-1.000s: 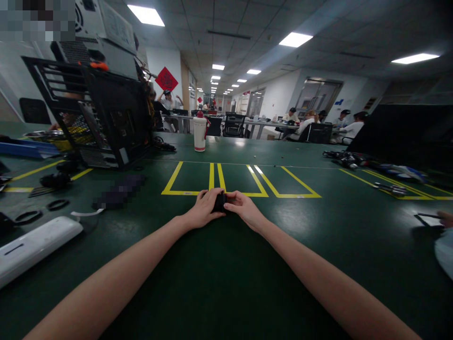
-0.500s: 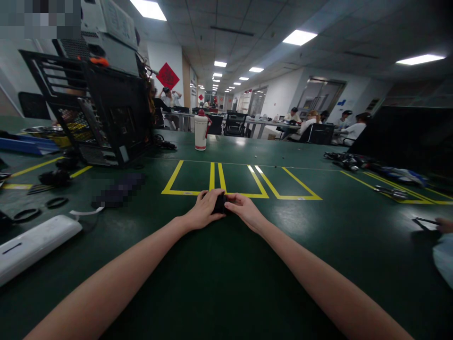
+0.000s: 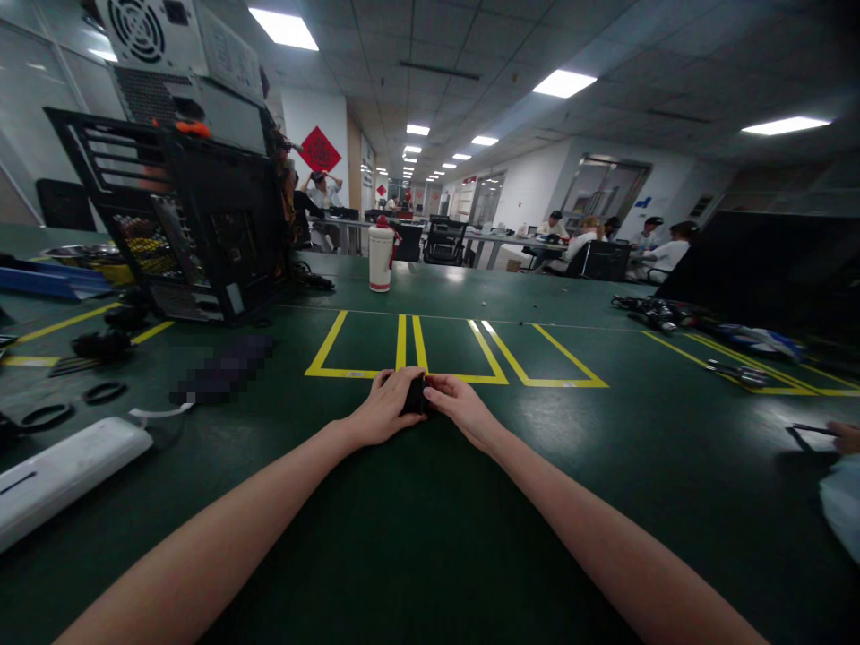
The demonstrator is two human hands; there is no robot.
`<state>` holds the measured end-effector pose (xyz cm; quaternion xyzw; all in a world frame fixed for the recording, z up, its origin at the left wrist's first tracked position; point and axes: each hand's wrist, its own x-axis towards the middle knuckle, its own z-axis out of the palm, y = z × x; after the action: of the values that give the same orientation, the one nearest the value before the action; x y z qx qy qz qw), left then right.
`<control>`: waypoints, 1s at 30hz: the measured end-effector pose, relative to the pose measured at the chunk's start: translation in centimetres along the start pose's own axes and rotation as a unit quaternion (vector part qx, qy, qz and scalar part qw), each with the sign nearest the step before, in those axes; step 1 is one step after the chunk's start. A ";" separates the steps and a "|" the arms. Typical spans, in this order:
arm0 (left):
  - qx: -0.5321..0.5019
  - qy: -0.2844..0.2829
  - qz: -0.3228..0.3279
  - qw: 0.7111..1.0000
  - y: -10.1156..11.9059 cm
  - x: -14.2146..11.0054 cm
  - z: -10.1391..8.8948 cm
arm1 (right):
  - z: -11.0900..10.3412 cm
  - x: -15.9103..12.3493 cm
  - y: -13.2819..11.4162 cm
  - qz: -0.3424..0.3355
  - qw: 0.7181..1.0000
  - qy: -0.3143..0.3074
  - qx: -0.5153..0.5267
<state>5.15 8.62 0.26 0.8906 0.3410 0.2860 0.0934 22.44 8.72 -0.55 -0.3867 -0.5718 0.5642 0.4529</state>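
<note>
A small black object [image 3: 415, 398] sits on the green table [image 3: 430, 537], just in front of the yellow tape marks [image 3: 463, 377]. Its kind cannot be made out, as fingers cover much of it. My left hand [image 3: 386, 408] is wrapped around it from the left, fingers over the top and thumb at the near side. At its right end my right hand [image 3: 460, 408] pinches with thumb and fingertips. Both hands are closed, close together in the middle of the view.
A black computer case [image 3: 215, 233] with a power supply [image 3: 181, 45] on top stands at left. Behind the tape is a white tumbler [image 3: 380, 258]. A white power strip [image 3: 67, 475] lies at near left. Another person's hand [image 3: 845, 439] shows at far right, near several tools [image 3: 735, 372].
The view has tilted slightly, so the scene sits a little lower. Both hands keep nearly the same hold on the black object.
</note>
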 end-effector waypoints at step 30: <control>-0.010 -0.012 -0.005 1.000 0.5 0.2 -0.5 | 0.2 -0.5 -0.8 -0.014 1.000 -0.006 -0.012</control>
<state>5.23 8.33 0.93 0.8913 0.3414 0.2784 0.1072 22.41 8.12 0.17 -0.3808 -0.5868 0.5533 0.4523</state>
